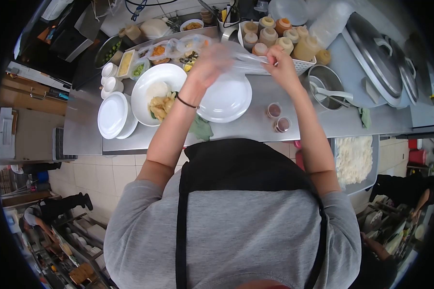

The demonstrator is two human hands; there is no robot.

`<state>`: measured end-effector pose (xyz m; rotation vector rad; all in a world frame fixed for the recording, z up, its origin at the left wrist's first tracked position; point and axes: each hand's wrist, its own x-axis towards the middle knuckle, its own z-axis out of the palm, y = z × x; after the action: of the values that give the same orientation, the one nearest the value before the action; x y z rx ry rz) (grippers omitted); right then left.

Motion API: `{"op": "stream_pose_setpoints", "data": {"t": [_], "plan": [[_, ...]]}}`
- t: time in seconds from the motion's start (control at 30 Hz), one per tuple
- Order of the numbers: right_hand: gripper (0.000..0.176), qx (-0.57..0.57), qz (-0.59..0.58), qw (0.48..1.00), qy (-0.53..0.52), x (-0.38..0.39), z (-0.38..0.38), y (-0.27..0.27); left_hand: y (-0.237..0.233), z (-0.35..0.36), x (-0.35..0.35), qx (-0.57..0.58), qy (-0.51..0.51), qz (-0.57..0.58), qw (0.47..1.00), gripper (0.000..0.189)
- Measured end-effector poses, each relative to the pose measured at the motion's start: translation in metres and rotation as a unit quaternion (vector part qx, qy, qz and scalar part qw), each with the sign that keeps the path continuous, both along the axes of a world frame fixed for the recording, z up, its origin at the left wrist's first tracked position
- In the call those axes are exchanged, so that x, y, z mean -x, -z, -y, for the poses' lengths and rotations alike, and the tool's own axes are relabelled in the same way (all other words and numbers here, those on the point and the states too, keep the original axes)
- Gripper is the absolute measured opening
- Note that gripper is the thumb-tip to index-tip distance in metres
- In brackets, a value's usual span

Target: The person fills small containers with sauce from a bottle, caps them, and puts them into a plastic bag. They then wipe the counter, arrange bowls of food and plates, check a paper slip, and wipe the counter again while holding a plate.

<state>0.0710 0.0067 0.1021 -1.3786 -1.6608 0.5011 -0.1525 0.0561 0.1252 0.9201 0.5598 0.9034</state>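
Between the two hands, a sheet or bag of clear plastic (250,59) is drawn out sideways, and handling it looks like the step under way. The right hand (279,66) has thumb and fingers pinched together on one end of it. The left hand (211,60) is at the other end but blurred, so I cannot tell whether its fingers grip the film or only brush it. The next move probably calls for a sure hold at both ends and some care with slack, as loose film could cling to itself or catch on the squeeze bottles (268,35) just beyond the right hand. The plastic itself looks thin, see-through and creased, gathered towards the right hand's pinch; whether it has an opening is too unclear to say. Nearer the body than the hands is a glossy white plate (225,102). To the left of the left forearm, a food plate (139,94) bears a pale mound, golden pieces and some green. Two sauce cups (274,110) stand nearer the body than the right hand.
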Motion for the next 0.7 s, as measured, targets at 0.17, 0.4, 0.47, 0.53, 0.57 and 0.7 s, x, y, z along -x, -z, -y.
{"op": "stream_pose_setpoints", "data": {"t": [0.17,0.4,0.47,0.53,0.57,0.7], "plan": [[0.017,-0.088,0.170,0.980,-0.063,0.017,0.018,-0.022,0.026,-0.020,-0.008,-0.187,-0.027,-0.175,0.966,0.015],[0.033,-0.081,0.167,0.982,-0.037,0.020,0.013,-0.026,0.024,0.010,-0.038,-0.566,-0.190,-0.517,0.614,0.035],[0.032,-0.064,0.081,0.990,-0.093,0.003,0.013,-0.022,0.027,0.008,-0.028,-0.559,-0.135,-0.496,0.651,0.040],[0.046,0.258,0.101,0.958,-0.071,-0.028,0.016,-0.012,0.027,0.005,-0.015,-0.544,-0.130,-0.481,0.675,0.041],[0.048,0.276,0.173,0.941,-0.090,-0.044,0.016,0.016,0.027,0.005,-0.011,-0.529,-0.125,-0.465,0.698,0.041],[0.048,0.313,0.249,0.902,-0.164,-0.061,0.039,0.104,0.026,0.004,-0.007,-0.509,-0.127,-0.439,0.729,0.044]]}}
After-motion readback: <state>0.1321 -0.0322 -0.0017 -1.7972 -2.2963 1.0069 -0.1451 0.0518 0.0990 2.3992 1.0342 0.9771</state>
